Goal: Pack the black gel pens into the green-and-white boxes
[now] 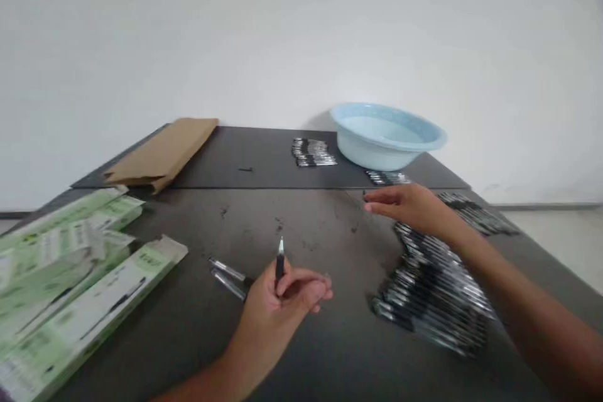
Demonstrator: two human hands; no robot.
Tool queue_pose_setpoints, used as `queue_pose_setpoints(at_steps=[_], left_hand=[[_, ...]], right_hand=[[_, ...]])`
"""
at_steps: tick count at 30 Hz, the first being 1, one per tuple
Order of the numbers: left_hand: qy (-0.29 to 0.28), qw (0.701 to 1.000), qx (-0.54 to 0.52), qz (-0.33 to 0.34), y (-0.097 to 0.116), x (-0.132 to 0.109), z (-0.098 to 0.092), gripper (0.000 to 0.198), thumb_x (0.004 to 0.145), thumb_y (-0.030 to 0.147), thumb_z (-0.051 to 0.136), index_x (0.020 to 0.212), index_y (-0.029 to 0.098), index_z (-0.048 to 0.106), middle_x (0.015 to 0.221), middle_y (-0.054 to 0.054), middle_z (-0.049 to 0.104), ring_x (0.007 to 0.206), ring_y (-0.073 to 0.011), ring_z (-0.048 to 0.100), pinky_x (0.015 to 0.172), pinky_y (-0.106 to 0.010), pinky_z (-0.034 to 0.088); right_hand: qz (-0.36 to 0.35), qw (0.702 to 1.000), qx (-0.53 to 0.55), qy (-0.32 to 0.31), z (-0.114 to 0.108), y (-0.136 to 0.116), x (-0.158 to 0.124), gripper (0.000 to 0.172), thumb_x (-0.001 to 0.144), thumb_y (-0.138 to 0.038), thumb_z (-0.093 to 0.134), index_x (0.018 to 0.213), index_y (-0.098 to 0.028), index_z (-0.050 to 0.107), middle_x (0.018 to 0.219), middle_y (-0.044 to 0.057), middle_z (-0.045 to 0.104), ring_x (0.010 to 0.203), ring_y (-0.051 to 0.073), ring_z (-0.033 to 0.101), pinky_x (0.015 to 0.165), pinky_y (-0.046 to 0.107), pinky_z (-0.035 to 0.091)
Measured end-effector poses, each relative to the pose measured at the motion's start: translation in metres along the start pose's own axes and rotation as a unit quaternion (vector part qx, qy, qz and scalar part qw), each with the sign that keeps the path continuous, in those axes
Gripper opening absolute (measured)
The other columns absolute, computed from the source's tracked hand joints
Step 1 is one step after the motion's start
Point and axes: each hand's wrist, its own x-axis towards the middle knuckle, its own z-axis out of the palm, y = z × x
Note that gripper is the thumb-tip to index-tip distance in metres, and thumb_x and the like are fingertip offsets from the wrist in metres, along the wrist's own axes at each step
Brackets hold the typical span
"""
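Head view: left grip (276,303) holds a silver-tipped black pen (280,262), right grip (411,204) unclear.

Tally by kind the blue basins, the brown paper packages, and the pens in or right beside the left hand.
Blue basin: 1
Brown paper package: 1
Pens: 3 (1 in the left hand, 2 lying beside it)
Total: 5

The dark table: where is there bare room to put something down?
Front left, between the green boxes and two loose pens; front middle, between the left hand and big pen pile; at the back, between brown bag and small pen row, around one dark piece. The right is crowded: pen bundles, blue basin, right hand.
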Motion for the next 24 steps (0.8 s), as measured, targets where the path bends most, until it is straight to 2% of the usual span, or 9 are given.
queue_pose_setpoints(at_steps=[4, 9, 12, 17, 21, 24], left_hand=[[0.003, 1.0, 0.006, 0.01, -0.005, 0.0, 0.001, 0.066, 0.08, 0.054, 0.096, 0.07, 0.024, 0.038, 0.09, -0.01, 0.087, 0.081, -0.0225, 0.085, 0.064, -0.024, 0.063], [-0.006, 1.0, 0.001, 0.01, -0.009, 0.002, -0.001, 0.061, 0.081, 0.051, 0.094, 0.071, 0.024, 0.04, 0.091, -0.011, 0.087, 0.082, -0.0222, 0.084, 0.064, -0.025, 0.061], [-0.002, 1.0, 0.012, 0.001, -0.01, 0.001, -0.002, 0.057, 0.082, 0.048, 0.093, 0.071, 0.024, 0.042, 0.09, -0.01, 0.086, 0.08, -0.0214, 0.082, 0.065, -0.026, 0.061], [-0.011, 1.0, 0.022, -0.01, -0.012, 0.0, -0.002, 0.044, 0.083, 0.043, 0.091, 0.077, 0.022, 0.053, 0.09, -0.009, 0.087, 0.075, -0.0193, 0.08, 0.066, -0.026, 0.06], [-0.014, 1.0, 0.024, -0.008, -0.011, 0.0, 0.0, 0.047, 0.084, 0.041, 0.091, 0.075, 0.023, 0.05, 0.09, -0.009, 0.087, 0.078, -0.0195, 0.082, 0.066, -0.025, 0.061], [-0.019, 1.0, 0.009, 0.007, -0.007, -0.001, 0.001, 0.052, 0.084, 0.041, 0.093, 0.073, 0.024, 0.045, 0.092, -0.009, 0.088, 0.081, -0.02, 0.084, 0.065, -0.023, 0.063]], right_hand=[[0.026, 0.998, -0.053, -0.006, 0.01, 0.011, 0.048, 0.03, 0.098, -0.05, 0.081, 0.114, -0.026, 0.086, 0.111, 0.005, 0.086, 0.104, 0.027, 0.081, 0.097, 0.04, 0.063], [0.042, 0.994, -0.09, -0.05, 0.026, 0.026, 0.076, 0.032, 0.107, -0.045, 0.074, 0.125, -0.019, 0.075, 0.128, 0.009, 0.076, 0.112, 0.024, 0.075, 0.101, 0.047, 0.064], [0.038, 0.993, -0.087, -0.071, 0.028, 0.031, 0.082, 0.033, 0.108, -0.044, 0.072, 0.13, -0.02, 0.073, 0.134, 0.01, 0.074, 0.115, 0.025, 0.074, 0.101, 0.047, 0.065], [0.024, 0.994, -0.064, -0.086, 0.025, 0.033, 0.086, 0.032, 0.108, -0.044, 0.072, 0.13, -0.02, 0.074, 0.134, 0.009, 0.074, 0.115, 0.026, 0.074, 0.1, 0.046, 0.065], [0.004, 0.998, -0.024, -0.059, 0.019, 0.025, 0.08, 0.03, 0.108, -0.044, 0.073, 0.125, -0.02, 0.075, 0.13, 0.009, 0.075, 0.112, 0.025, 0.074, 0.099, 0.046, 0.065], [-0.031, 0.998, 0.041, -0.024, 0.011, 0.007, 0.057, 0.031, 0.109, -0.045, 0.067, 0.124, -0.02, 0.078, 0.119, 0.011, 0.079, 0.108, 0.026, 0.075, 0.099, 0.046, 0.063]])
